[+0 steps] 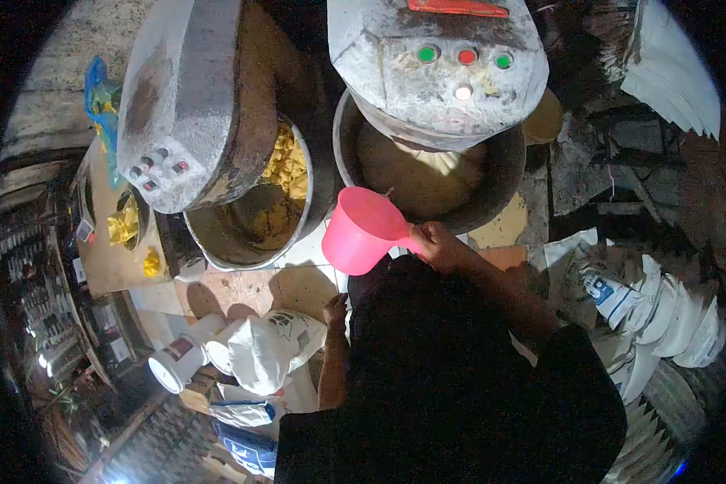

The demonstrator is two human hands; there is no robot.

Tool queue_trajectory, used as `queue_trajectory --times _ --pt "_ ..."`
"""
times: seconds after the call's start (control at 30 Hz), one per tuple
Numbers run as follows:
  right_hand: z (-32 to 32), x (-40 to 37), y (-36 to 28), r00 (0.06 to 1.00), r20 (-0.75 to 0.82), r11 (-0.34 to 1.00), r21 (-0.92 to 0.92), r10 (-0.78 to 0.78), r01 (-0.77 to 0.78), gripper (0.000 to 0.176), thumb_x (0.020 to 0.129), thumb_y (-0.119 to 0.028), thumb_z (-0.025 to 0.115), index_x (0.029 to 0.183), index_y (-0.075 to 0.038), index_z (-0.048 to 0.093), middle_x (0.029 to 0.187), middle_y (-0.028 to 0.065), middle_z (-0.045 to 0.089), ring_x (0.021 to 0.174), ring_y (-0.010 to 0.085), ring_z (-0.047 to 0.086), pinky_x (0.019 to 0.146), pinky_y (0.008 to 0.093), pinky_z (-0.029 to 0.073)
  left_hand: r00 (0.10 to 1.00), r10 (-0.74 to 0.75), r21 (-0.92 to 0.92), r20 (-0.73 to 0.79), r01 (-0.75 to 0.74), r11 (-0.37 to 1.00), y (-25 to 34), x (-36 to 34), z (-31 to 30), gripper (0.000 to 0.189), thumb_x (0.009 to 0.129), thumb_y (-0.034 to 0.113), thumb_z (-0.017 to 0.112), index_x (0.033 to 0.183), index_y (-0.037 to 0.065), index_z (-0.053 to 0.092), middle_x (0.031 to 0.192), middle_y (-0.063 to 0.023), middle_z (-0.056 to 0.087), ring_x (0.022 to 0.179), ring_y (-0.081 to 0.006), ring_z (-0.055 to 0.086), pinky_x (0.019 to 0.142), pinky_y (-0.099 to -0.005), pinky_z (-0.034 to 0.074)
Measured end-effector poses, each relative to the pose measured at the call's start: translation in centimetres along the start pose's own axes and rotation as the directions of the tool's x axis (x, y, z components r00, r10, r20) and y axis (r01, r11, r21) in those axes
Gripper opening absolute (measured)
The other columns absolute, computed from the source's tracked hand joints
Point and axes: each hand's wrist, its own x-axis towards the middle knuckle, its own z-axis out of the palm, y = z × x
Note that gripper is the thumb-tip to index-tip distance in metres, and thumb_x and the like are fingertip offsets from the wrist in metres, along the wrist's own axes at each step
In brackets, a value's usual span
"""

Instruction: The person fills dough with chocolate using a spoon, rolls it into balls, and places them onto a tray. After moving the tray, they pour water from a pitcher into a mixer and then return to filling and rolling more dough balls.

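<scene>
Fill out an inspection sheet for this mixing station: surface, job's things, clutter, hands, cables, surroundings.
Surface: brown board below the bowls, partly covered by pale sheets.
Job's things: pink jug held at the near rim of the right mixer bowl, which holds pale dough; left mixer bowl holds yellow lumps.
Clutter: white bag, white tub, stacked white sacks.
Hands: right hand grips the jug's handle; left hand is low beside the board, grip unclear.
Cables: nothing seen.
Surroundings: dim room; dusty mixer head with coloured buttons above the right bowl; shelves at the left.
</scene>
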Motion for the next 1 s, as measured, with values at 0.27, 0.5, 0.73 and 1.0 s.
queue_trajectory --times 0.27,0.5,0.73,1.0 --pt "-1.3 0.1 -4.0 0.983 -0.088 0.98 0.135 0.161 -0.148 0.026 0.097 -0.022 0.046 0.102 0.0 0.061 0.075 0.0185 0.062 0.064 0.0282 0.058 0.06 0.0447 0.045 0.997 -0.014 -0.09 -0.076 0.007 0.996 -1.3 0.8 0.2 0.036 0.079 0.028 0.076 0.104 0.003 0.07 0.082 -0.0052 0.067 0.068 -0.0144 0.057 0.061 -0.0303 0.047" --pt "-0.8 0.3 -2.7 0.945 0.041 0.877 0.362 0.324 -0.317 0.034 0.101 -0.027 0.041 0.098 -0.003 0.065 0.068 0.0074 0.06 0.066 0.0134 0.05 0.063 0.0384 0.044 0.973 -0.101 -0.094 -0.208 0.083 0.992 1.2 -0.5 0.1 0.035 0.08 0.03 0.074 0.099 0.0 0.072 0.077 -0.0057 0.067 0.067 -0.0149 0.058 0.064 -0.0318 0.047" --pt "-0.2 -0.1 -0.4 0.99 0.099 0.994 -0.045 0.103 -0.099 0.034 0.088 -0.009 0.056 0.118 0.007 0.056 0.094 0.0134 0.062 0.079 0.0246 0.058 0.07 0.0383 0.046 0.99 -0.026 -0.055 -0.137 0.018 0.998 1.3 -0.6 -0.3 0.032 0.082 0.03 0.073 0.099 0.003 0.073 0.075 -0.0051 0.066 0.064 -0.0135 0.057 0.062 -0.0318 0.048" --pt "-0.3 0.0 -0.3 0.976 0.171 0.988 0.051 0.133 -0.144 0.044 0.083 -0.002 0.054 0.127 0.006 0.05 0.105 0.0154 0.063 0.084 0.0291 0.058 0.075 0.0371 0.046 0.986 -0.104 -0.197 -0.13 0.077 0.977 2.5 -1.9 0.0 0.03 0.082 0.027 0.074 0.103 0.006 0.07 0.083 -0.0025 0.065 0.063 -0.0128 0.054 0.056 -0.0289 0.043"
